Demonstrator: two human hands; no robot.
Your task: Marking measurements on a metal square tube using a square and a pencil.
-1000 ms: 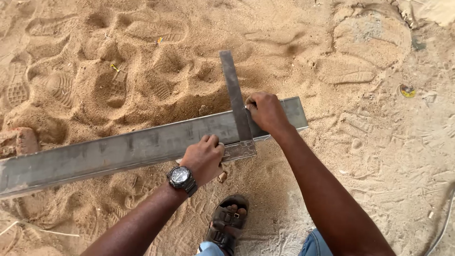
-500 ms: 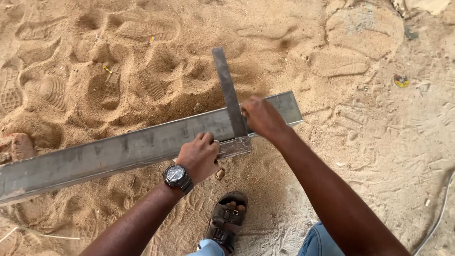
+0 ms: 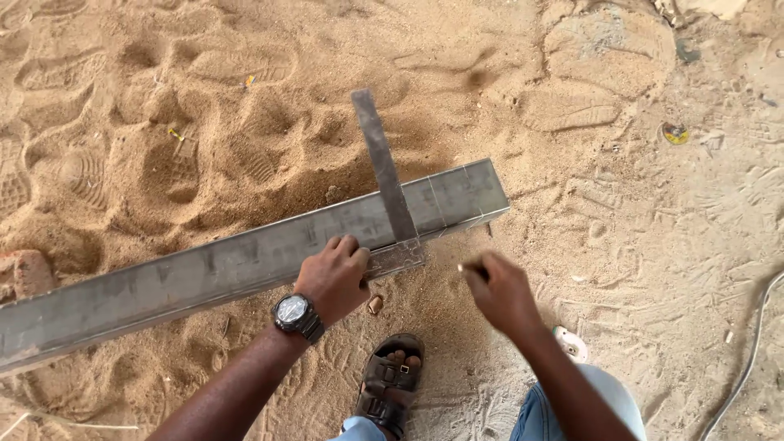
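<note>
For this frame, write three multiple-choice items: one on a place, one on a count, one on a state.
1. Where does the left hand rest?
A. on the metal square's base against the steel tube
B. flat on the sand
C. on the sandal

2. How many sandalled feet are in view?
A. none
B. one
C. two

3. What is the right hand doing?
A. pressing on the tube
B. off the tube, pinching a small pale marker
C. lying open, palm up

Key: 1 A, its fingers lie on the metal square at the near edge of the steel tube. 2 B, a single sandal shows. 3 B, the hand is clear of the tube, with a pale tip at its fingertips.
</note>
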